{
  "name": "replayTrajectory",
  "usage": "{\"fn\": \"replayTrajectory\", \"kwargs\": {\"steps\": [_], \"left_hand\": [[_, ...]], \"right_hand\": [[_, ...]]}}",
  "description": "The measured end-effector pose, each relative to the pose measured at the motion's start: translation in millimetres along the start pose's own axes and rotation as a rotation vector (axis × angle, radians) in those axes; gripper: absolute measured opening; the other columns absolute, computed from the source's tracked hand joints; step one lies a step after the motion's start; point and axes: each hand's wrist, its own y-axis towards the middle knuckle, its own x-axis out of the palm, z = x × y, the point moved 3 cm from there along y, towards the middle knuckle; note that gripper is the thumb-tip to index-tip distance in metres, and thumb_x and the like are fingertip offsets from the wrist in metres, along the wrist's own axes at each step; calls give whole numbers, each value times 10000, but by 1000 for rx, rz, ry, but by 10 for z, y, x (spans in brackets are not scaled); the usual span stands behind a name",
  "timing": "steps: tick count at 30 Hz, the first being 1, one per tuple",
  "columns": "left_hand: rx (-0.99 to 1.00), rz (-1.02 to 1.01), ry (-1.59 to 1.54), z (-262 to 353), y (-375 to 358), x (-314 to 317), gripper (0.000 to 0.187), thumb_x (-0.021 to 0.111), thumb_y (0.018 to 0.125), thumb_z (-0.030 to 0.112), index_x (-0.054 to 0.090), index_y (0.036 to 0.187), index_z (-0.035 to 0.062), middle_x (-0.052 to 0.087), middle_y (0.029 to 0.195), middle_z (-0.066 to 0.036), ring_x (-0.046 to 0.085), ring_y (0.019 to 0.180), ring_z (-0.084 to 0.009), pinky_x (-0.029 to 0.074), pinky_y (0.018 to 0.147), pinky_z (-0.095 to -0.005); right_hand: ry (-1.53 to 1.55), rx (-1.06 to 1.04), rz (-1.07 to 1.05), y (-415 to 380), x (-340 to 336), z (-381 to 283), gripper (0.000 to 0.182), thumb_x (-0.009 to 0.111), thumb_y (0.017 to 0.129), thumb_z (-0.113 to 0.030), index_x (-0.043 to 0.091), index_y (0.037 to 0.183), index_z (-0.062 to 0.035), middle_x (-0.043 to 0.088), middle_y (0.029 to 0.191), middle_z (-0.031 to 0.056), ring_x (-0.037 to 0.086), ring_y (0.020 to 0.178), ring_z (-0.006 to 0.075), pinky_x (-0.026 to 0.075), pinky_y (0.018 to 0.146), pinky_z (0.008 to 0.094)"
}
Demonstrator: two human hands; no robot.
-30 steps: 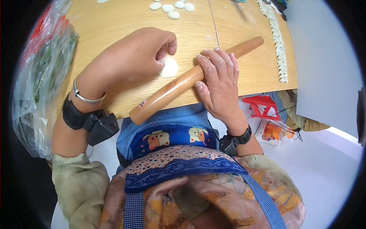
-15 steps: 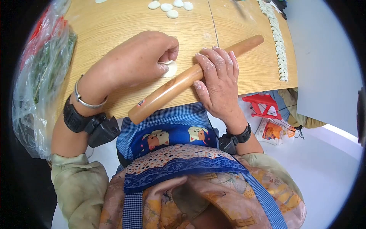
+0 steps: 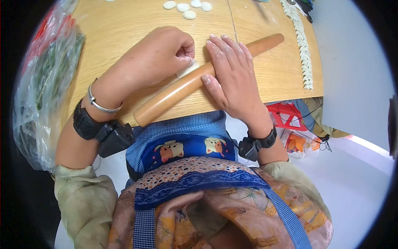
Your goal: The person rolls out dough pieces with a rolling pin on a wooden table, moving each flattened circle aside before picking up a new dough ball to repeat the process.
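A small round dough wrapper [image 3: 188, 69] lies on the table, partly under the rolling pin. My left hand [image 3: 170, 50] is closed, its thumb and curled fingers pinching the far edge of the wrapper. The wooden rolling pin [image 3: 174, 96] lies slantwise, from near left to far right, over the wrapper's near edge. My right hand [image 3: 234, 74] rests flat across the pin's middle. Its floury fingers stretch past the far side, and the thumb lies along the pin. The palm hides part of the pin.
Several flattened dough discs [image 3: 183, 7] lie at the far side of the wooden table [image 3: 124, 37]. A long row of overlapping dough pieces [image 3: 301, 45] runs along the right edge. A clear plastic bag with greens [image 3: 49, 83] sits at the left.
The rolling pin has shifted slightly away from me, now covering more of the wrapper's near edge. My right hand has slid forward with it, and my left hand has moved slightly away too.
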Motion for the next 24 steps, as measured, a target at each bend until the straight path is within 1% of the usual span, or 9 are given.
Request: {"fn": "replayTrajectory", "kwargs": {"steps": [1, 3, 6, 10, 13, 16, 19, 21, 24], "left_hand": [[-1, 2, -1, -16, -2, -3, 159, 698, 890, 96, 660, 883, -58, 645, 735, -118, 615, 692, -143, 511, 674, -305], [28, -3, -23, -49, -6, -9, 173, 685, 893, 98, 656, 911, -72, 643, 744, -144, 621, 692, -174, 521, 690, -325], [64, 71, -41, -78, -14, -19, 173, 674, 897, 94, 651, 923, -75, 644, 748, -153, 629, 703, -183, 523, 699, -334], [23, 40, -10, -69, 0, -71, 164, 668, 896, 86, 648, 927, -73, 646, 745, -141, 637, 716, -173, 523, 703, -327], [-17, -39, -44, -43, 13, -68, 137, 648, 893, 68, 641, 914, -68, 644, 742, -119, 635, 722, -154, 522, 700, -322], [-39, -63, -65, -38, 17, -61, 106, 640, 879, 53, 630, 883, -52, 616, 717, -90, 607, 691, -137, 507, 666, -314], [-27, -64, -68, -12, -12, -26, 93, 662, 860, 50, 617, 867, -32, 580, 691, -66, 576, 653, -127, 484, 624, -301], [56, 11, -33, 32, -42, -13, 114, 696, 839, 53, 611, 868, -17, 564, 680, -39, 558, 638, -110, 466, 604, -288], [1, -76, 62, 16, 3, 6, 120, 704, 849, 54, 608, 871, -14, 573, 688, -20, 553, 651, -91, 466, 610, -279]], "right_hand": [[0, -2, -2, 66, 21, 17, 558, 569, 985, -409, 569, 1347, 15, 554, 1438, 215, 460, 1382, 420, 291, 1186, 564], [24, -38, 21, 195, 69, 46, 516, 561, 998, -366, 570, 1340, 21, 569, 1419, 225, 466, 1376, 429, 341, 1158, 548], [48, -49, 56, 367, 145, 64, 490, 554, 1006, -340, 571, 1337, 20, 581, 1401, 225, 474, 1365, 431, 355, 1147, 540], [39, -30, 62, 381, 163, 47, 487, 552, 1005, -339, 571, 1346, 8, 591, 1386, 211, 490, 1343, 419, 354, 1148, 533], [28, -4, 37, 126, 57, 24, 500, 563, 992, -342, 563, 1371, -16, 577, 1404, 187, 474, 1364, 405, 319, 1177, 534], [3, 42, -47, -192, -26, 32, 569, 580, 968, -380, 531, 1430, -52, 512, 1485, 154, 399, 1445, 376, 217, 1241, 547], [7, 62, -40, -335, -45, 33, 585, 577, 967, -399, 525, 1443, -63, 509, 1496, 149, 395, 1453, 368, 205, 1250, 550], [6, 64, -33, -334, -38, 31, 590, 580, 965, -406, 525, 1446, -68, 510, 1496, 145, 395, 1453, 367, 200, 1252, 550], [11, 60, -22, -330, -26, 34, 600, 585, 961, -419, 527, 1450, -74, 513, 1494, 143, 397, 1453, 367, 194, 1255, 550]]}}
